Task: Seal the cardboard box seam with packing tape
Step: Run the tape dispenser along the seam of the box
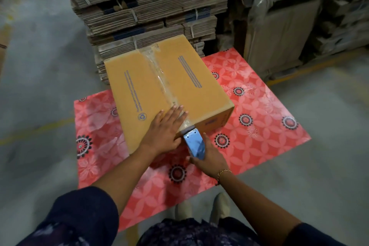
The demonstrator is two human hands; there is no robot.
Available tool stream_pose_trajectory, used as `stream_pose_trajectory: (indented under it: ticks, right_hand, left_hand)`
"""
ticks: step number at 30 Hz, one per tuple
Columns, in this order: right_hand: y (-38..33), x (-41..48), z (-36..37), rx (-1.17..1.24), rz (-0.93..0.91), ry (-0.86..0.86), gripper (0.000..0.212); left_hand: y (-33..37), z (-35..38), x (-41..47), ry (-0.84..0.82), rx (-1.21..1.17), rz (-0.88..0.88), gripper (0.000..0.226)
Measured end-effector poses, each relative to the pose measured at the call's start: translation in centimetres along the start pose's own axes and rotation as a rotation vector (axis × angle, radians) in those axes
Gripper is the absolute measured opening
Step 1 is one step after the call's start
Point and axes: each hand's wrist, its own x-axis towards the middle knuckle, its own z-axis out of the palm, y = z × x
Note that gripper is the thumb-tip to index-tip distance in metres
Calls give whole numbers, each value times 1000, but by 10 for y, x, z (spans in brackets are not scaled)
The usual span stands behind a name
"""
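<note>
On the red flowered table cover stands the cardboard box, closed, with its two top flaps meeting in a seam that runs from the far edge toward me. Clear packing tape lies along this seam, shiny and a little wrinkled, and it continues over the near edge of the box.

My left hand rests flat on the top of the box at the near end, palm down, fingers straight and together, with the fingertips touching the tape. It grips nothing; it only presses on the cardboard.

My right hand is just in front of the near side of the box, below the top edge. Its fingers are wrapped around the blue tape dispenser, which it holds firmly. The toothed blade of the dispenser points up at the box edge, and the tape goes from the blade onto the box. A thin bracelet is on my right wrist.

Behind the box are stacks of flat cartons, tied in bundles. The floor is grey concrete.
</note>
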Motion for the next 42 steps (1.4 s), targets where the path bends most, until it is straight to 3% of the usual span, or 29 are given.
stream_pose_trajectory:
  ticks: [8, 19, 30, 37, 42]
  right_hand:
    - [9, -43, 7, 139, -41, 100, 68]
    - [-7, -56, 10, -97, 11, 254, 81]
    - [-21, -70, -3, -129, 67, 275, 73]
    - [-30, -68, -15, -234, 75, 198, 73]
    - [-43, -61, -29, -374, 100, 126, 58]
  left_hand:
    - [-3, 10, 3, 70, -18, -8, 97]
    - [3, 13, 9, 138, -8, -64, 70]
    - [2, 14, 11, 120, -8, -67, 71]
    - [1, 11, 12, 105, 7, -66, 73]
    - [4, 9, 14, 109, 16, -70, 67]
